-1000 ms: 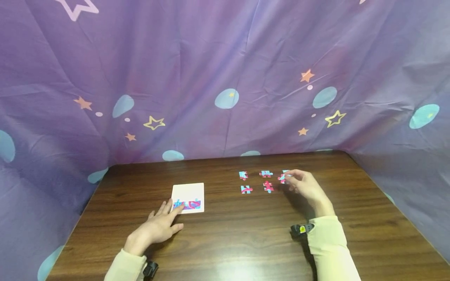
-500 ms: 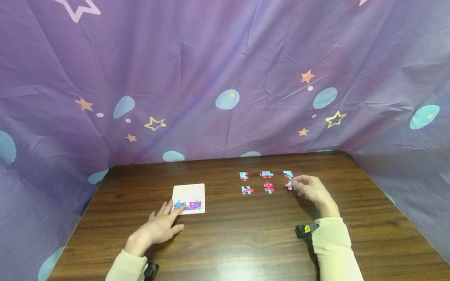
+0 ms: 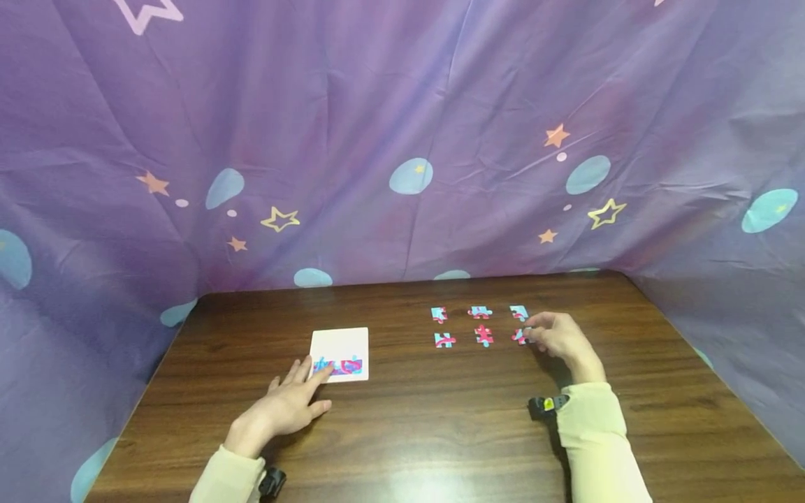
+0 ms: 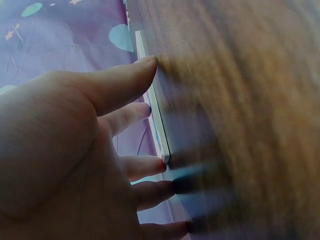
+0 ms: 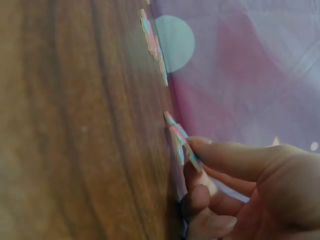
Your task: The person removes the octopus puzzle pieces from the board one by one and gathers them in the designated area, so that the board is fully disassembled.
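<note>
My left hand [image 3: 279, 412] lies with spread, straight fingers at the lower left of a white square puzzle board [image 3: 339, 342]; its index finger [image 3: 322, 376] rests over a joined strip of blue, pink and purple pieces along the near side. In the left wrist view the fingertips touch the board's edge and the table. On the right, my right hand [image 3: 562, 344] pinches a blue-and-pink puzzle piece [image 5: 191, 156] between thumb and index finger. That piece is tilted, one side close to the tabletop. Just beyond it lies a corner-shaped puzzle piece [image 3: 518, 311].
Several other loose pieces lie in two rows left of my right hand, including a mostly pink piece [image 3: 483, 335] and a piece with a pink curve [image 3: 444, 340]. The brown wooden table [image 3: 402, 419] meets a purple star-patterned curtain [image 3: 352, 140] behind and at both sides.
My right hand has moved nearer and slightly right with the pinched piece, uncovering the corner-shaped piece behind. The left hand stays on the board.
</note>
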